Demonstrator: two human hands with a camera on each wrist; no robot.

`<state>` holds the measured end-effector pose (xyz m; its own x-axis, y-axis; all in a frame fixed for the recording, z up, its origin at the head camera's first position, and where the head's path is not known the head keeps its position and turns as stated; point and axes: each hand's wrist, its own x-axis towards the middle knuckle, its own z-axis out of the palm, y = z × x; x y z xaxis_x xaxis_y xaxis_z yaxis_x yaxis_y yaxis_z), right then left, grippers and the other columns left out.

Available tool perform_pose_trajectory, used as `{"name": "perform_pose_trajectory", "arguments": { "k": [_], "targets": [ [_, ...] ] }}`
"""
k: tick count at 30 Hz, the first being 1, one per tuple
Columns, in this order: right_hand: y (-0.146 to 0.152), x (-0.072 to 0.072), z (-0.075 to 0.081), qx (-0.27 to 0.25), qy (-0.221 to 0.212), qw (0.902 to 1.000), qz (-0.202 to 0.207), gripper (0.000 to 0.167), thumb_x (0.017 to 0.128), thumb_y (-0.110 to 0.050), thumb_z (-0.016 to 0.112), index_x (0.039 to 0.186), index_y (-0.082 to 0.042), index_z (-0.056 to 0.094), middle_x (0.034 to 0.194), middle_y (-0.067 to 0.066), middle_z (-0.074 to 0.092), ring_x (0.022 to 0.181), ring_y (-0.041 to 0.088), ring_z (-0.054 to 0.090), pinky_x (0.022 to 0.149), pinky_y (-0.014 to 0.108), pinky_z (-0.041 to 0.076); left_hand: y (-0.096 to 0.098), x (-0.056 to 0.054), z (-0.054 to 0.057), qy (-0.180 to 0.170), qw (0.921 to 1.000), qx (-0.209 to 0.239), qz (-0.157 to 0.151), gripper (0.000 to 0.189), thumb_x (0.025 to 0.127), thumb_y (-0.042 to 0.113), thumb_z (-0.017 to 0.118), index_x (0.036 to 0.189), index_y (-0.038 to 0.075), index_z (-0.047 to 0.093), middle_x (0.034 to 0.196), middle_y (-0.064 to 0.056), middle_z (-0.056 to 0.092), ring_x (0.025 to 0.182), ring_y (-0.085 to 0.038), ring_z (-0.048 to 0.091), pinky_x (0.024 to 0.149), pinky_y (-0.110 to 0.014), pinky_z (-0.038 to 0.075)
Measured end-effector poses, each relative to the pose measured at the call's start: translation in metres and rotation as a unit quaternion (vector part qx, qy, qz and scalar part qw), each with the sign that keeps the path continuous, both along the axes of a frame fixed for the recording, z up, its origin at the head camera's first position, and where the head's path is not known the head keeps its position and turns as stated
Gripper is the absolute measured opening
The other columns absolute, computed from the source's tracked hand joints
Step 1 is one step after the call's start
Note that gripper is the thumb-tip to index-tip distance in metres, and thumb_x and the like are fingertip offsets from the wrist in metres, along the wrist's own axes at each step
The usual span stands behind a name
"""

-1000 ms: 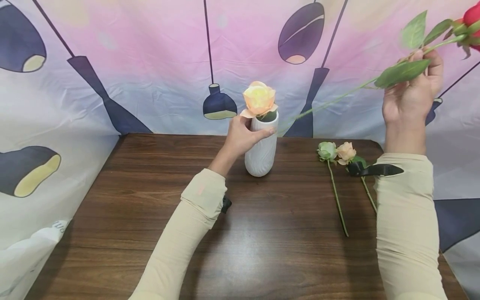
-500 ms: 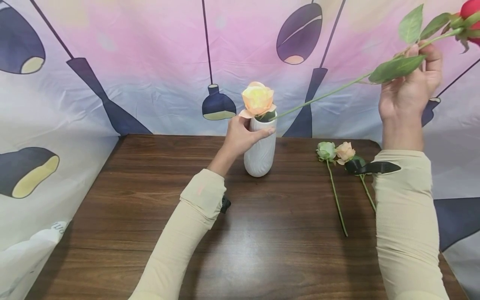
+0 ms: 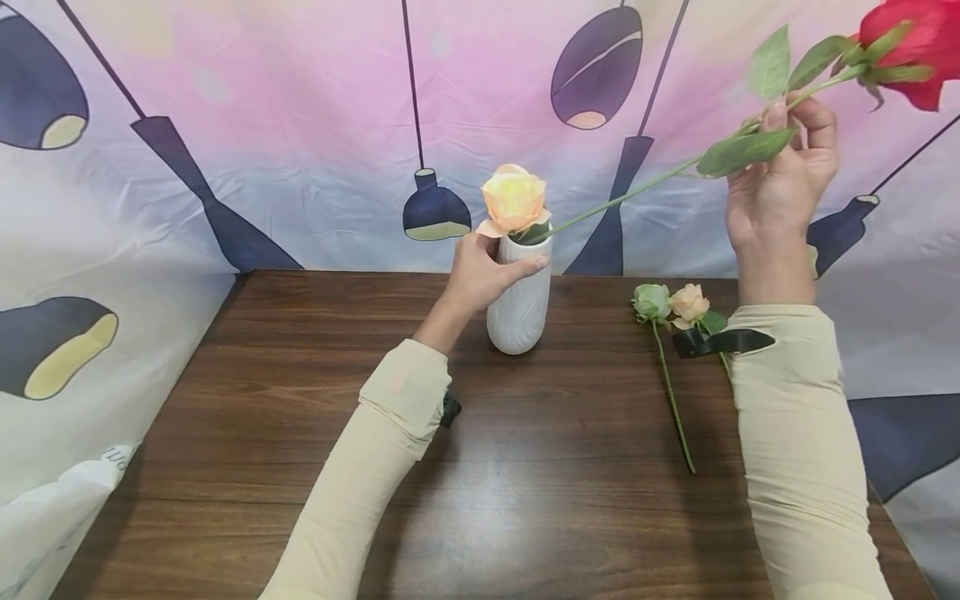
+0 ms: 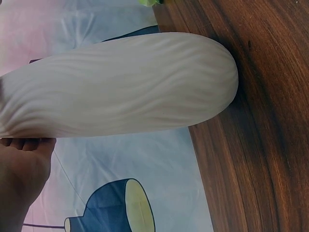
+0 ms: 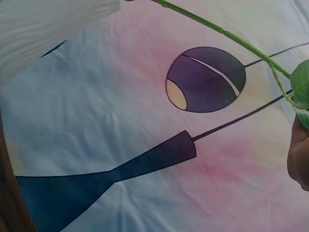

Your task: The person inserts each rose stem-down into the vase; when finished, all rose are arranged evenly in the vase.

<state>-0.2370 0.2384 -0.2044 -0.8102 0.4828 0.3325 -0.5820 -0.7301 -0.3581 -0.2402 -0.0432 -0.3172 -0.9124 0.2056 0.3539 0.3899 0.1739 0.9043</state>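
Observation:
A white ridged vase (image 3: 519, 312) stands upright on the table, with a peach-yellow rose (image 3: 513, 200) in its mouth. My left hand (image 3: 483, 271) grips the vase just below the rim, thumb across the front; the other fingers are mostly hidden behind it. Up at the right, my right hand (image 3: 783, 183) pinches the green stem of a red rose (image 3: 903, 54) near its leaves. The stem slants down to the left, its lower end right at the vase's rim. The right wrist view shows that stem (image 5: 222, 32) running toward the white vase (image 5: 53, 34).
A pale green rose (image 3: 651, 302) and a smaller peach rose (image 3: 689, 305) lie on the brown wooden table (image 3: 570, 500) at the right, the peach one's stem partly under my right sleeve. A printed cloth backdrop (image 3: 315, 108) hangs right behind the table's far edge.
My right hand has moved left with the red rose, bringing the stem's lower end to the vase's mouth. More of the red bloom shows. My left hand stays on the vase.

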Motion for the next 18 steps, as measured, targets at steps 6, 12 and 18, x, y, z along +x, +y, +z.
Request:
{"name": "perform_pose_trajectory", "arguments": {
  "k": [6,12,18],
  "targets": [
    [-0.009,-0.001,-0.005,0.033,-0.009,0.9994,0.001,0.012,0.091,0.015,0.062,0.095,0.005,0.057,0.089,0.012,0.057,0.062,0.021,0.06,0.051,0.027,0.056,0.0,0.0,-0.001,0.0,1.0,0.001,-0.001,0.058,0.08,0.015,0.086,0.132,0.004,0.062,0.128,-0.014,0.069,0.113,-0.025,0.069,0.095,-0.04,0.06],
    [-0.013,-0.001,-0.004,0.041,-0.003,0.9991,0.0,0.011,0.092,0.014,0.062,0.095,0.005,0.057,0.09,0.011,0.057,0.063,0.02,0.06,0.052,0.026,0.055,0.0,-0.001,-0.001,-0.003,1.0,0.001,-0.002,0.059,0.079,0.015,0.087,0.132,0.005,0.062,0.129,-0.014,0.069,0.114,-0.025,0.069,0.095,-0.041,0.06],
    [-0.018,-0.001,-0.001,0.039,0.001,0.9992,0.01,0.012,0.091,0.017,0.061,0.095,0.005,0.058,0.089,0.013,0.059,0.061,0.021,0.06,0.05,0.026,0.054,-0.001,-0.002,-0.001,-0.001,1.0,0.006,-0.002,0.059,0.079,0.014,0.087,0.132,0.004,0.062,0.128,-0.014,0.069,0.112,-0.025,0.07,0.094,-0.041,0.06]
  ]
}}
